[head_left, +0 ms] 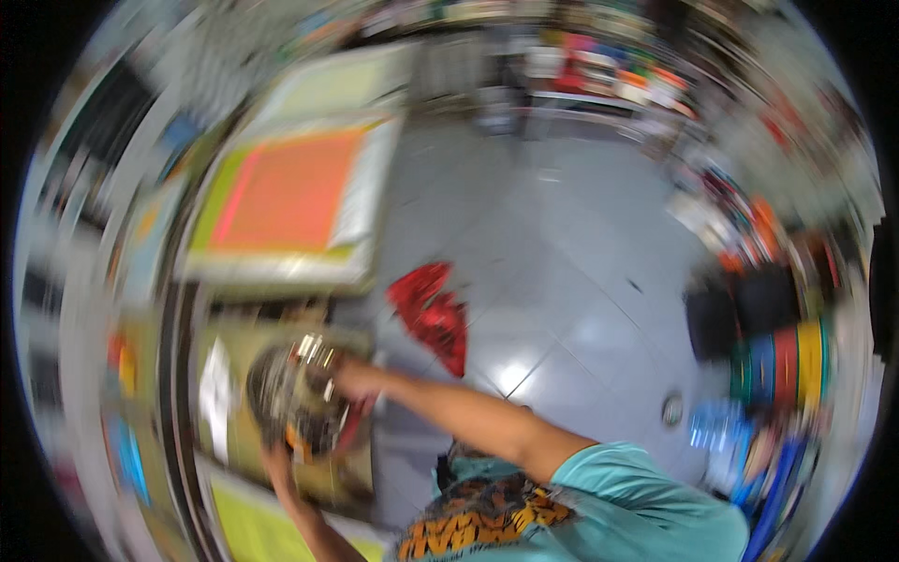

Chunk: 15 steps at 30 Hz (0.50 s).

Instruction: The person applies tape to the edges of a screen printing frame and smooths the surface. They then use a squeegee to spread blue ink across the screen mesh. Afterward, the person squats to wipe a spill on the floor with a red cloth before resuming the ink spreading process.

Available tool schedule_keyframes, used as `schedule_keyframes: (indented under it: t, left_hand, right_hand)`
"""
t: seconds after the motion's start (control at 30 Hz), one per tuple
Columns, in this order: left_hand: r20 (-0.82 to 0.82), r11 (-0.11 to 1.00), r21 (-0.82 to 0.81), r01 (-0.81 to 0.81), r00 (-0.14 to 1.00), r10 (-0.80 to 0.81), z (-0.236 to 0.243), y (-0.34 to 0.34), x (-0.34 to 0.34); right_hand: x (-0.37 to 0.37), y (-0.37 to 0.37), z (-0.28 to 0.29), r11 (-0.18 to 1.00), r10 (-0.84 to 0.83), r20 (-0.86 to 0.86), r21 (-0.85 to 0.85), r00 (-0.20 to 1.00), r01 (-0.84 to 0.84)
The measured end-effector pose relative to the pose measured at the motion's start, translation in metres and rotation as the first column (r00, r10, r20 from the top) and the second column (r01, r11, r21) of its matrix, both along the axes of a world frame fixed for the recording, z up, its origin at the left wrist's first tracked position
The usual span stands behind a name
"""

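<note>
Grey tiled floor (562, 244), red cloth (433, 314)

Round, shiny, foil-lined container (298, 398), dark inside with orange and red smears, blurred by motion. Held up off the bench, tilted, its open face turned roughly toward the camera. Gripped between both hands: left hand (278, 462) under the lower rim, right hand (345, 377) at the right edge, fingers closed against it. Sits low on the left of the view, above a cluttered brownish work surface (348, 478), just below a framed printing screen with an orange centre (290, 192). Contents too smeared to tell apart; exact material of the wall unclear.
</note>
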<state>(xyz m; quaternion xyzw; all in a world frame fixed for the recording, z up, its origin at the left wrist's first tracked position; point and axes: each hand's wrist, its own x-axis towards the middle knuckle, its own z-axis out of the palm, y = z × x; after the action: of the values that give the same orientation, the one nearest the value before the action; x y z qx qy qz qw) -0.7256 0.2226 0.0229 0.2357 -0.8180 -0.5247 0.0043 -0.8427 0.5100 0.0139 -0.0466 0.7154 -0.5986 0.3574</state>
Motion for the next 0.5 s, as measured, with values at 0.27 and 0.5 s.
schedule_keyframes:
  t: [0.27, 0.5]
  left_hand:
    - [0.055, 0.986, -0.095, 0.139, 0.989, -0.134, 0.002, 0.093, -0.027]
    - [0.189, 0.918, 0.018, 0.396, 0.900, -0.392, -0.005, 0.147, -0.012]
  right_hand:
    - [0.010, -0.021, -0.042, 0.947, 0.280, -0.349, 0.256, 0.894, -0.196]
    - [0.158, 0.139, -0.053, 0.941, -0.337, -0.053, -0.052, 0.940, 0.334]
